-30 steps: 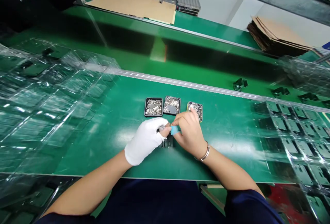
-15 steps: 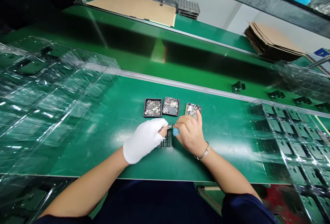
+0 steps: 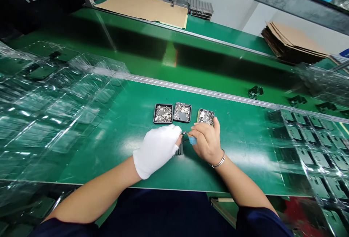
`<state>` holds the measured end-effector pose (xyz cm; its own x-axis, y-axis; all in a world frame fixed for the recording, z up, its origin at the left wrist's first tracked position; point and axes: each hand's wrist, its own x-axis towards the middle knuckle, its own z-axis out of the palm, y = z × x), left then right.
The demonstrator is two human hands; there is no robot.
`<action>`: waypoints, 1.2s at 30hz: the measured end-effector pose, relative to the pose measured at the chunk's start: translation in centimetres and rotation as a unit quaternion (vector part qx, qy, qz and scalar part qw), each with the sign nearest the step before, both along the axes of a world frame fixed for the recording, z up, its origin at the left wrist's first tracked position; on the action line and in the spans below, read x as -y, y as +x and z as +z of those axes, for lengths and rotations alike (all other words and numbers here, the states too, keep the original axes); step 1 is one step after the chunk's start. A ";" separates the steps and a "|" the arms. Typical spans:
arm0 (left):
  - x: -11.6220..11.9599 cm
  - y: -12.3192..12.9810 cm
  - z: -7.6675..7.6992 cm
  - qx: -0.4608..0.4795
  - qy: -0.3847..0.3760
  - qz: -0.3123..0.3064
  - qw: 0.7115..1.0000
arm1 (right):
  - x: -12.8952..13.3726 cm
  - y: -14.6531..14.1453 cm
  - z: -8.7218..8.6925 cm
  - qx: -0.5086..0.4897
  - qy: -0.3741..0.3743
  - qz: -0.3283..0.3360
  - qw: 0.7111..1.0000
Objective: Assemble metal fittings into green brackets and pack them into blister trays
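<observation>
My left hand (image 3: 158,149), in a white glove with bare fingertips, is closed in a pinch over the bench. At its fingertips shows a small shiny metal part (image 3: 184,133). My right hand (image 3: 206,142), bare with a bracelet at the wrist, is closed just to the right, its fingertips close to that part. A small light-blue piece (image 3: 192,140) shows at its fingers; whether it is a tool grip or a finger cover I cannot tell. Below the hands lies a dark slotted block (image 3: 180,151), partly hidden by the glove.
Beyond my hands stand three small trays of metal parts: a left one (image 3: 163,123), a middle one (image 3: 181,121) and a right one (image 3: 198,116). Clear plastic trays (image 3: 89,98) cover the left; trays with green plates (image 3: 302,153) stand right. A metal rail (image 3: 191,90) crosses behind.
Both hands stay close together, with the fingertips slightly nearer each other. The glove covers more of the dark block. The whole view has shifted a little.
</observation>
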<state>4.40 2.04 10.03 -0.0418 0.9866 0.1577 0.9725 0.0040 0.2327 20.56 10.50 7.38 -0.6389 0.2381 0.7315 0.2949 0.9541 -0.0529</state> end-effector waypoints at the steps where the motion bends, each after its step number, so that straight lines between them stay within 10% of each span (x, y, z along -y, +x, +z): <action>1: 0.0 0.1 -0.2 -0.001 0.006 -0.004 1.000 | 0.0 -0.1 -0.1 -0.002 -0.009 0.003 1.000; 15: -0.2 0.0 -1.7 0.032 0.096 0.017 0.995 | 0.0 -0.5 -0.3 -0.027 -0.280 0.046 0.959; 25: -0.8 -1.2 -0.2 0.421 -0.013 -0.015 0.907 | -0.5 0.4 0.3 0.004 -0.145 0.168 0.975; 31: -0.3 -1.7 -1.2 0.228 0.055 -0.005 0.972 | -6.5 2.5 -1.8 0.038 -0.247 -0.091 0.964; 36: 0.0 -1.6 -2.3 0.040 0.122 -0.013 0.992 | -6.2 2.6 -1.7 0.087 -0.278 -0.106 0.951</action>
